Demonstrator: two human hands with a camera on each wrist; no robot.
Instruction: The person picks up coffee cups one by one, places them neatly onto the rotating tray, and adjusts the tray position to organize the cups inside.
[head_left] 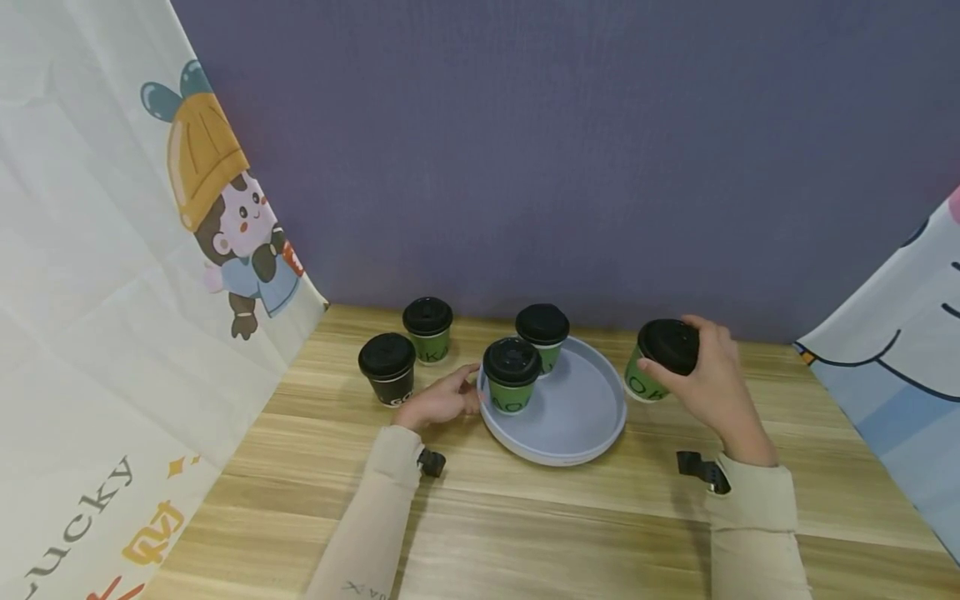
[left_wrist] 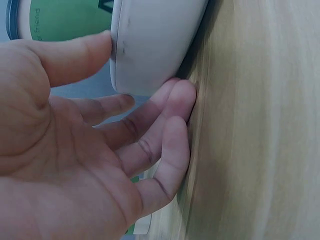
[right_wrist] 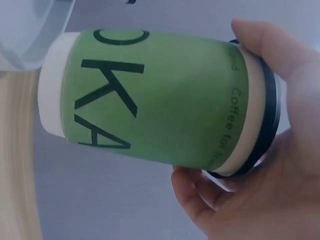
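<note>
My right hand (head_left: 708,379) holds a green paper coffee cup (right_wrist: 155,100) around its black lid (right_wrist: 267,115), to the right of a round pale grey tray (head_left: 577,425). The cup seems raised off the table, base down in the head view. At the tray's left side, my left hand (head_left: 447,398) grips the rim, thumb (left_wrist: 90,55) against its edge and fingertips (left_wrist: 181,97) at the underside. Two green cups with black lids stand on the tray: a front cup (head_left: 512,392) beside my left hand and a back cup (head_left: 546,354).
Left of the tray, a black cup (head_left: 390,383) and a green cup (head_left: 431,342) with black lids stand on the wooden table (head_left: 525,525). A dark blue-grey wall (head_left: 562,167) rises behind the table. Printed cloths hang at both sides.
</note>
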